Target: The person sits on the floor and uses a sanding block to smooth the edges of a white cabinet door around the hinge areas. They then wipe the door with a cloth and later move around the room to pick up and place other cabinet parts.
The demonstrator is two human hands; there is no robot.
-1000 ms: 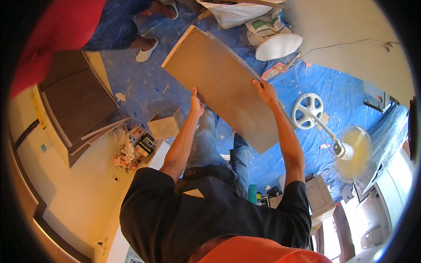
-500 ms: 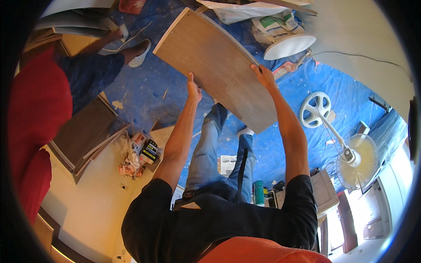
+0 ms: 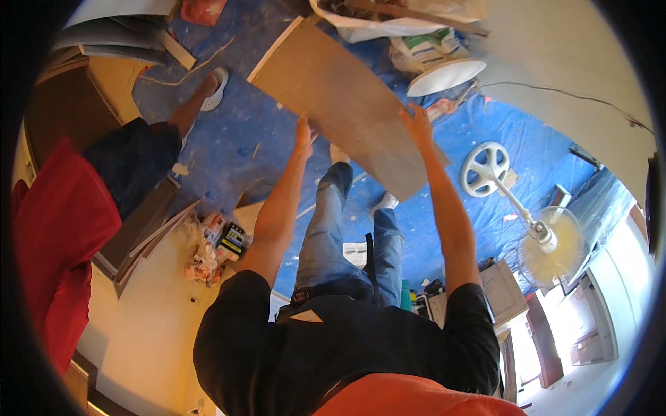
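A long brown wood-grain panel (image 3: pixel 347 104) is slanted in front of me above the blue sheet, its far end at upper left, with a pale edge there. My left hand (image 3: pixel 304 136) grips its near-left long edge, thumb up along the face. At the opposite long edge is my right hand (image 3: pixel 417 130), its fingers partly raised and bent at the rim; its palm side is hidden. The panel's near corner reaches close to my right foot (image 3: pixel 383 202).
Blue sheeting (image 3: pixel 236 139) covers the floor. A white stand fan (image 3: pixel 544 239) lies to the right. Sacks (image 3: pixel 423 52) and a white oval board (image 3: pixel 446 78) sit at the back. At left, a person in red (image 3: pixel 69 215) stands beside stacked dark panels (image 3: pixel 142 222) and packaged items (image 3: pixel 222 243).
The panel has tilted a little, and my right hand's fingers are more raised at its edge. The person at left has moved; their hand no longer shows near the boards. My view has shifted slightly.
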